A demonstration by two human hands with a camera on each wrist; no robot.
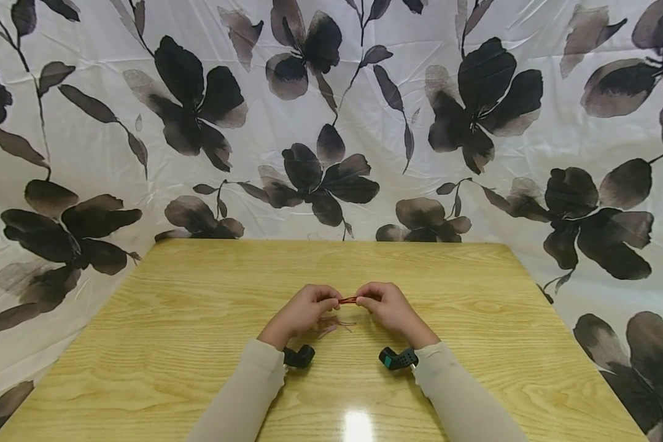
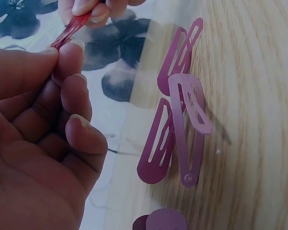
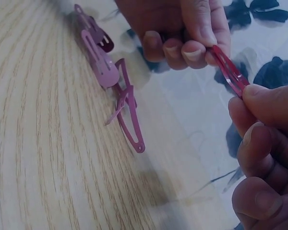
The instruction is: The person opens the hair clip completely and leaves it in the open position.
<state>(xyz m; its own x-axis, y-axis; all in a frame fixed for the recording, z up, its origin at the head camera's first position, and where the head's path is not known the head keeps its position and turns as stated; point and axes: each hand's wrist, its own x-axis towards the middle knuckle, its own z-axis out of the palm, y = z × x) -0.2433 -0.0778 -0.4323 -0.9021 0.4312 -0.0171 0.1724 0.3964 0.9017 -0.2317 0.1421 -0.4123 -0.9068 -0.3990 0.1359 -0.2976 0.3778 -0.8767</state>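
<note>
A red snap hair clip (image 1: 348, 301) stretches between the two hands, held above the table. My left hand (image 1: 305, 309) pinches one end of it between thumb and index finger. At the other end my right hand (image 1: 389, 308) pinches it the same way. The right wrist view shows the slotted frame of the red clip (image 3: 235, 73) between the fingertips. Beneath the hands several pink and mauve snap clips lie loosely heaped, among them a light pink clip (image 2: 181, 143) and a darker mauve clip (image 2: 151, 173).
The wooden table (image 1: 171, 344) reaches back to a floral cloth (image 1: 398, 153) that hangs behind and along both sides. A black wrist device (image 1: 299, 356) sits on the left wrist, another black device (image 1: 398, 358) on the right.
</note>
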